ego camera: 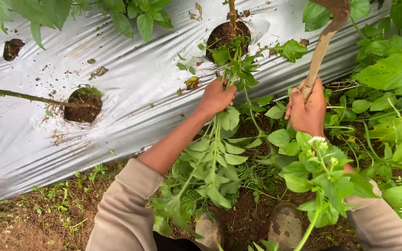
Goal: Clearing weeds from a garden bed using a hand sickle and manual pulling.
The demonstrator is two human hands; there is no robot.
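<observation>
Beside crinkled silver plastic mulch (pixel 131 93): left hand (pixel 216 96) clutches leafy weed stems (pixel 219 125); right hand (pixel 306 111) grips rough wooden handle (pixel 319 53).

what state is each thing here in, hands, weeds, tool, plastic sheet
left hand: closed around a bunch of weed stems
weed bunch: gripped, leaves hanging toward the person
right hand: closed around the tool handle
wooden tool handle: held, tilted, soil-stained
silver plastic sheet: spread over the bed, wrinkled, dirt-flecked
planting holes: cut open, soil showing
boots: muddy

Glossy silver plastic sheet (pixel 131 93) — rough, worn wooden handle (pixel 319 53) — crumbly damp soil (pixel 247 218)
</observation>
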